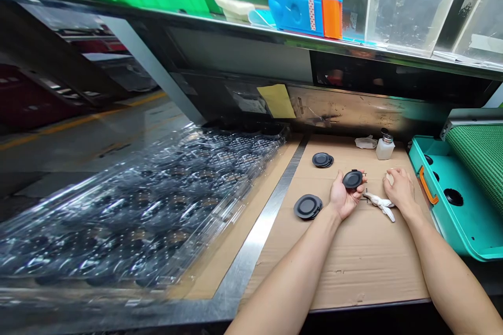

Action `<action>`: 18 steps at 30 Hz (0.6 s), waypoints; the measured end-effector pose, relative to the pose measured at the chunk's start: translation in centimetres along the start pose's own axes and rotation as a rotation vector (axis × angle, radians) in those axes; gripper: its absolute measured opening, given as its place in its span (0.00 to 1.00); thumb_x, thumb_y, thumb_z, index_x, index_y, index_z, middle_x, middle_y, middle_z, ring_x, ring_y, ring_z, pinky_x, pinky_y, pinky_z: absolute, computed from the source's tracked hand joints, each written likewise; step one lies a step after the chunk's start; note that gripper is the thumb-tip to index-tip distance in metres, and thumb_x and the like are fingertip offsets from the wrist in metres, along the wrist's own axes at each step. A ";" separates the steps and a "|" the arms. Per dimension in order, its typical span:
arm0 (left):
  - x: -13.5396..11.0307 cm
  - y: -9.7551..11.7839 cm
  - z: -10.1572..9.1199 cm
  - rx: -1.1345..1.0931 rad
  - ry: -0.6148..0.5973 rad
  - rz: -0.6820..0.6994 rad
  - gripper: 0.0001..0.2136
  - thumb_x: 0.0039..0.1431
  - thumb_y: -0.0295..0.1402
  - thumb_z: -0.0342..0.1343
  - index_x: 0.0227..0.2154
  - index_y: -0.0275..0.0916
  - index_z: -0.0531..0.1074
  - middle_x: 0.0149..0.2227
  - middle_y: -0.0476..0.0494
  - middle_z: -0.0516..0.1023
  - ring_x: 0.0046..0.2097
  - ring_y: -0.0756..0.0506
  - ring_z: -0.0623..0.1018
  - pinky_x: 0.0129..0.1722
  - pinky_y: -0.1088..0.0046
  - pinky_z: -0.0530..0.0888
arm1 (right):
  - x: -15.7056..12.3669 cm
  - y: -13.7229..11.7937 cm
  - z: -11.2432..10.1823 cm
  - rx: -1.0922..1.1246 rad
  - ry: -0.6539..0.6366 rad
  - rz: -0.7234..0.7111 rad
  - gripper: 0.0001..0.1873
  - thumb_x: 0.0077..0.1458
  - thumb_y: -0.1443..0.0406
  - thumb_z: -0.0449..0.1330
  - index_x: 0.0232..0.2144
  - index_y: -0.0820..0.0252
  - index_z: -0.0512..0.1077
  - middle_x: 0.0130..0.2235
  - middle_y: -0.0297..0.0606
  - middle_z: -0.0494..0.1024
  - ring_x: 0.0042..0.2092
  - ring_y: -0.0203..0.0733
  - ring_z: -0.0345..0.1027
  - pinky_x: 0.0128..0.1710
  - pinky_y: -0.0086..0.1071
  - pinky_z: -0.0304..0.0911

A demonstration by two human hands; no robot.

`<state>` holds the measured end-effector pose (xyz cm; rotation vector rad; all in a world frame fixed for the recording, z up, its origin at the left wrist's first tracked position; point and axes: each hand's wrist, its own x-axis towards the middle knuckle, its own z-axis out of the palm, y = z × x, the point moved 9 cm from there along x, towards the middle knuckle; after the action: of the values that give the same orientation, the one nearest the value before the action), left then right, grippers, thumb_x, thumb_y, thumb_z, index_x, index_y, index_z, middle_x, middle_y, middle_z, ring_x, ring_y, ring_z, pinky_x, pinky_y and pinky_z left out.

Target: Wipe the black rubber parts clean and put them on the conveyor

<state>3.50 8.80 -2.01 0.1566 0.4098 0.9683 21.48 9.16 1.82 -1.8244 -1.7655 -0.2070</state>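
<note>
My left hand (pixel 345 196), palm up, is closed on a black round lid (pixel 352 179) with a small tab at its top edge. To the right, my right hand (pixel 400 187) rests low over the cardboard, its fingers curled around something pale that is mostly hidden. A twisted white cloth (pixel 380 203) lies between the hands, close to the right wrist. Left of my left hand sit two small stacks of similar black lids, a nearer stack (pixel 308 207) and a farther stack (pixel 323 160).
Clear plastic trays (pixel 129 214) with many pockets cover the left side. A white pump bottle (pixel 385 147) stands at the back. At right, a teal bin (pixel 477 235) holds several black parts beside a green conveyor belt (pixel 479 157). A shelf (pixel 236 29) overhangs the bench.
</note>
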 end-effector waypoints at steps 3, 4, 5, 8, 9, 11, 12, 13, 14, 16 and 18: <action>0.1 0.2 0.1 0.054 -0.010 0.047 0.28 0.73 0.48 0.36 0.49 0.31 0.74 0.32 0.36 0.77 0.24 0.48 0.70 0.18 0.77 0.63 | 0.4 -0.2 -0.7 0.117 0.034 0.019 0.15 0.60 0.61 0.58 0.46 0.60 0.78 0.47 0.48 0.77 0.51 0.52 0.70 0.54 0.44 0.65; 0.1 0.2 0.0 0.070 -0.006 0.059 0.26 0.73 0.47 0.37 0.48 0.32 0.74 0.33 0.35 0.77 0.25 0.48 0.70 0.19 0.75 0.64 | 0.5 -0.6 -1.3 0.174 0.068 0.015 0.15 0.60 0.60 0.58 0.46 0.60 0.77 0.47 0.48 0.78 0.51 0.51 0.70 0.54 0.45 0.65; 0.2 0.2 0.0 0.085 -0.002 0.072 0.25 0.73 0.46 0.38 0.47 0.32 0.74 0.34 0.34 0.78 0.25 0.47 0.71 0.20 0.74 0.65 | 0.5 -1.4 -2.0 0.239 0.104 -0.005 0.15 0.61 0.59 0.58 0.46 0.60 0.77 0.47 0.48 0.78 0.52 0.51 0.70 0.55 0.45 0.66; 0.5 0.2 0.0 0.107 0.004 0.109 0.22 0.73 0.44 0.39 0.47 0.34 0.74 0.39 0.32 0.80 0.30 0.45 0.76 0.28 0.70 0.72 | -0.2 -5.2 -3.7 0.414 0.144 -0.159 0.15 0.63 0.57 0.59 0.47 0.57 0.76 0.51 0.47 0.78 0.54 0.48 0.71 0.56 0.43 0.67; 0.6 0.2 0.1 0.102 0.006 0.125 0.22 0.73 0.43 0.40 0.46 0.34 0.74 0.40 0.33 0.80 0.33 0.44 0.77 0.32 0.69 0.74 | -0.7 -6.7 -3.9 0.441 0.127 -0.226 0.14 0.63 0.58 0.59 0.48 0.56 0.76 0.52 0.46 0.78 0.54 0.48 0.71 0.56 0.43 0.67; 0.7 0.2 0.1 0.077 0.009 0.136 0.21 0.73 0.41 0.40 0.46 0.34 0.75 0.43 0.33 0.80 0.39 0.43 0.80 0.40 0.66 0.76 | -1.8 -9.5 -3.9 0.441 0.068 -0.354 0.14 0.64 0.59 0.59 0.49 0.56 0.76 0.53 0.46 0.77 0.53 0.48 0.71 0.55 0.43 0.68; 0.7 0.1 0.1 0.062 0.013 0.129 0.20 0.73 0.41 0.40 0.46 0.34 0.75 0.44 0.33 0.81 0.42 0.42 0.80 0.44 0.64 0.77 | -2.4 -10.8 -3.8 0.430 0.028 -0.421 0.14 0.65 0.60 0.59 0.50 0.55 0.76 0.53 0.46 0.77 0.53 0.48 0.70 0.54 0.44 0.69; 0.7 0.0 0.0 0.050 0.018 0.112 0.20 0.73 0.42 0.41 0.46 0.34 0.74 0.45 0.33 0.80 0.45 0.41 0.81 0.47 0.62 0.76 | -3.0 -11.8 -3.5 0.422 -0.020 -0.489 0.14 0.65 0.60 0.58 0.50 0.55 0.76 0.54 0.45 0.77 0.53 0.48 0.70 0.53 0.44 0.69; 0.6 -0.1 -0.1 0.044 0.026 0.089 0.20 0.73 0.43 0.41 0.46 0.34 0.74 0.46 0.32 0.80 0.46 0.40 0.81 0.49 0.60 0.76 | -3.6 -12.7 -3.2 0.421 -0.075 -0.553 0.13 0.65 0.61 0.58 0.50 0.53 0.76 0.55 0.44 0.76 0.53 0.48 0.69 0.53 0.43 0.69; 0.6 0.0 -0.3 0.039 0.042 0.055 0.20 0.73 0.44 0.42 0.46 0.36 0.73 0.48 0.31 0.80 0.48 0.38 0.81 0.51 0.55 0.76 | -4.3 -13.6 -2.7 0.425 -0.186 -0.652 0.12 0.65 0.63 0.57 0.48 0.50 0.77 0.55 0.41 0.76 0.52 0.46 0.69 0.51 0.42 0.70; 0.5 0.2 -0.3 0.037 0.041 0.055 0.19 0.73 0.44 0.41 0.46 0.36 0.72 0.49 0.31 0.80 0.49 0.37 0.81 0.52 0.53 0.76 | -4.2 -13.4 -2.5 0.393 -0.225 -0.670 0.11 0.64 0.65 0.57 0.45 0.49 0.78 0.55 0.39 0.76 0.50 0.46 0.69 0.50 0.41 0.70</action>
<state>3.45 9.37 -2.37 0.1822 0.4633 1.0201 8.97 3.60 5.78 -0.9700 -2.3318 0.0922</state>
